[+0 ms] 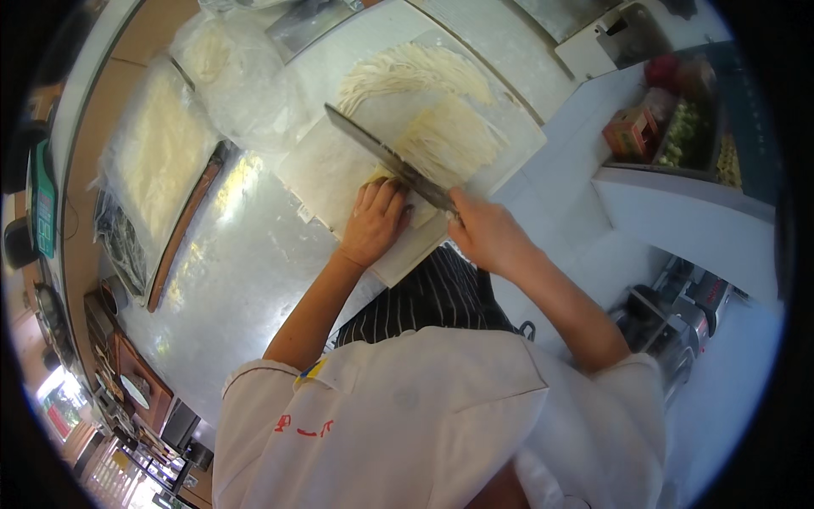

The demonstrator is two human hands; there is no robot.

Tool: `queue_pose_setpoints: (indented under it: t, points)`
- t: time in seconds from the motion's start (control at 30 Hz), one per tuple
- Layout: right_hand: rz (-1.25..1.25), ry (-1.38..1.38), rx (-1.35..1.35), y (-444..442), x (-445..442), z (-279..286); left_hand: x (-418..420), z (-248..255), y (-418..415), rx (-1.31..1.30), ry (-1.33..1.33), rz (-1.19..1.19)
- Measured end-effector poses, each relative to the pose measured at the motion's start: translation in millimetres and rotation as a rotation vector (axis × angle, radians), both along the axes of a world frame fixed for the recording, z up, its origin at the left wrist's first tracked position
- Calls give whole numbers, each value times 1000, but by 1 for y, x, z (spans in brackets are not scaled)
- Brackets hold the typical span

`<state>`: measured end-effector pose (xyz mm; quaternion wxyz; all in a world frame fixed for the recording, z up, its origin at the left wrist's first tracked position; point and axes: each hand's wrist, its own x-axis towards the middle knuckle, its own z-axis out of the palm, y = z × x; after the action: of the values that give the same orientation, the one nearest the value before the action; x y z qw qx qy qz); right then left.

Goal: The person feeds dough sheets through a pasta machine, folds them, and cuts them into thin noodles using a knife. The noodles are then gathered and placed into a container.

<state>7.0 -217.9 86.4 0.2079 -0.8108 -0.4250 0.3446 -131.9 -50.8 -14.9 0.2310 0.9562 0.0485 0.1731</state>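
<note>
My right hand [489, 232] grips the handle of a long cleaver-like knife [381, 147]. Its blade slants to the upper left, just beyond my left fingertips. With curled fingers, my left hand [375, 219] presses on a folded dough sheet [425, 215], mostly hidden under the hand. Beneath all this lies a pale, floury cutting board [407, 262]. Past the blade sits a batch of thin-cut noodles [455, 137], yellowish and still bunched together. Farther up the board, loose noodles [413, 71] spread in an arc.
Plastic-covered dough [162, 149] rests on a brown-edged tray [184, 238] at left, beside a cloudy plastic bag [238, 89]. The steel tabletop [254, 261] runs under the board. A green scale [43, 197] stands far left. At right are a vegetable crate [690, 137] and a machine [696, 305].
</note>
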Motion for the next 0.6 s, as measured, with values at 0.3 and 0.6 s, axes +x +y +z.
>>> queue_pose_setpoints:
  t: [0.3,0.6]
  points:
    - [10,39,-131,-25,-10,29,-3,-4,-2,7,2,5]
    - [18,48,-40,-3,2,31,-1,1,-1,83,-45,14]
